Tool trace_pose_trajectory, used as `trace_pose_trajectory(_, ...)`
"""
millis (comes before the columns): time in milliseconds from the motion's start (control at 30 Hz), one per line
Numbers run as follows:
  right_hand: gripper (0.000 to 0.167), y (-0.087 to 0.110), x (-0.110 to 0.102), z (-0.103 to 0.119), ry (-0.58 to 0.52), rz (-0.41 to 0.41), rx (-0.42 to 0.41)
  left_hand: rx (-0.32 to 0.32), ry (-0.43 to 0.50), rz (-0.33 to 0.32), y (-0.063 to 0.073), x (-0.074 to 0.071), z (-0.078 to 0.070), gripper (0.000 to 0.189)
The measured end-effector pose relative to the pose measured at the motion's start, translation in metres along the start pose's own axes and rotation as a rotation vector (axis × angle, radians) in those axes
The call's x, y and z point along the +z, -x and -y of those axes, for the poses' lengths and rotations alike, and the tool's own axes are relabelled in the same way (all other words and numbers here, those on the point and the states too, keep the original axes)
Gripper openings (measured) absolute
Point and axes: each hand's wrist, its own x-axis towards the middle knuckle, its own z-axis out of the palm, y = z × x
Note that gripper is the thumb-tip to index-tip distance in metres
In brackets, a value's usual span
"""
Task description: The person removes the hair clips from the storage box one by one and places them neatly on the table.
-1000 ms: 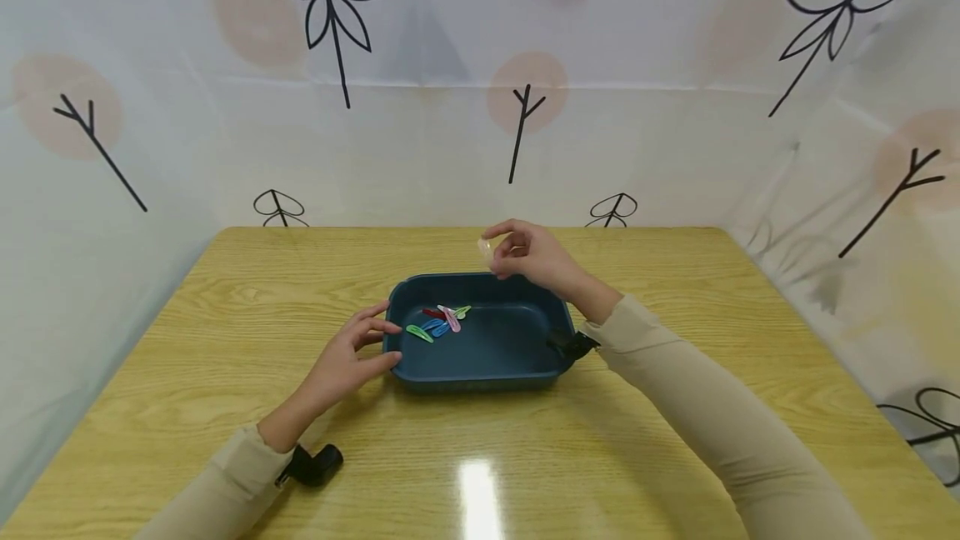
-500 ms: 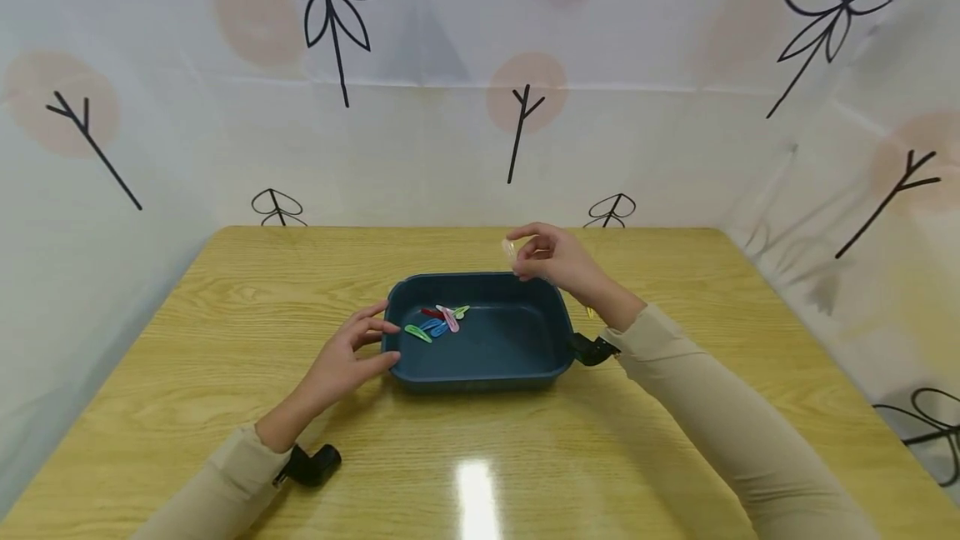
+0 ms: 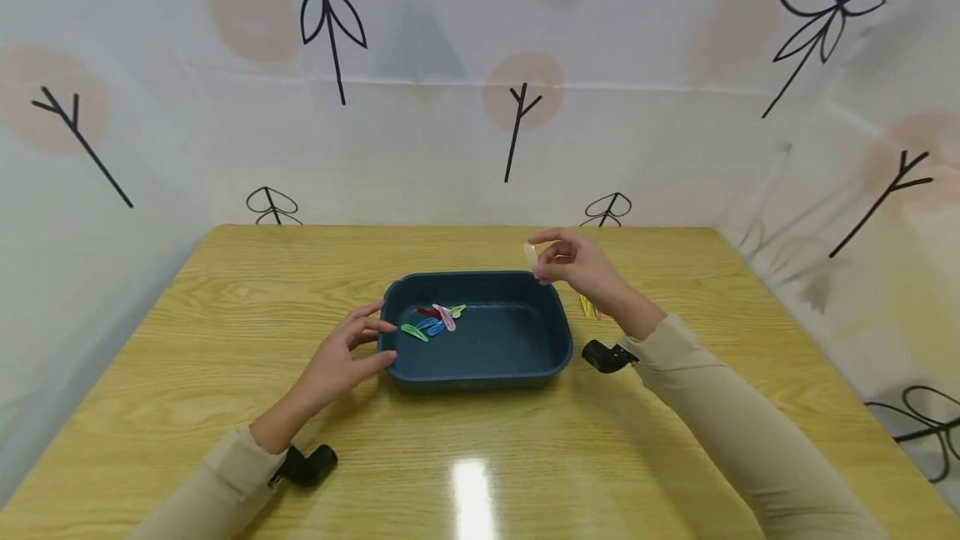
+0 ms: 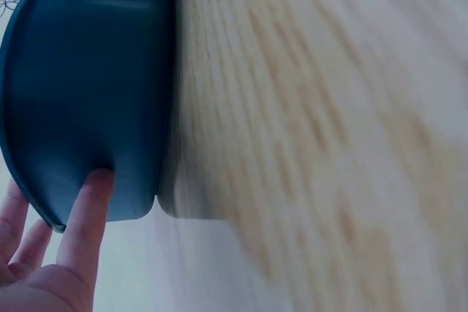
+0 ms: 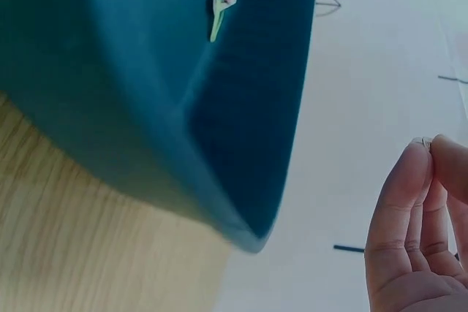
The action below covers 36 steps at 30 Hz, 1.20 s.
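Note:
A dark blue rectangular tub [image 3: 480, 377] stands mid-table. At its left end lie several snap hair clips: a green one [image 3: 414, 332], a pink one [image 3: 446, 318], blue ones [image 3: 435, 327], a red one and a light green one. My left hand [image 3: 347, 359] rests against the tub's left end, fingers spread at the rim; in the left wrist view its thumb [image 4: 86, 221] touches the outer wall. Above the back right corner, my right hand [image 3: 581, 267] pinches a small pale hair clip [image 3: 530, 254] between thumb and fingertips, mostly hidden in the right wrist view.
On the table right of the tub, a yellow hair clip [image 3: 585, 305] and an orange one [image 3: 598, 312] lie partly behind the right hand. Each wrist carries a black camera [image 3: 609, 357]. A white patterned cloth [image 3: 420, 148] stands behind the wooden table [image 3: 255, 290].
My right hand has moved right with the pale hair clip, from over the tub's back edge toward its corner, uncovering the yellow and orange clips. My left hand stays at the tub.

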Motion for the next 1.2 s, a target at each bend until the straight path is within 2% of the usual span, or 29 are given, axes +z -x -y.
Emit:
trace_pose_trajectory(467,0.040,0.012,-0.022,-0.018,-0.004,-0.052,0.000,-0.002,0.002,0.002,0.000,0.000,0.001,0.033)
trace_pose_trajectory(833,0.043,0.021,-0.031,-0.031,-0.035,-0.074,0.022,-0.012,0.003,-0.003,0.000,-0.001,0.002,0.033)
trace_pose_trajectory(1200,0.045,0.028,-0.046,-0.044,-0.009,-0.097,0.038,-0.014,-0.004,-0.005,-0.001,0.000,0.002,0.033)
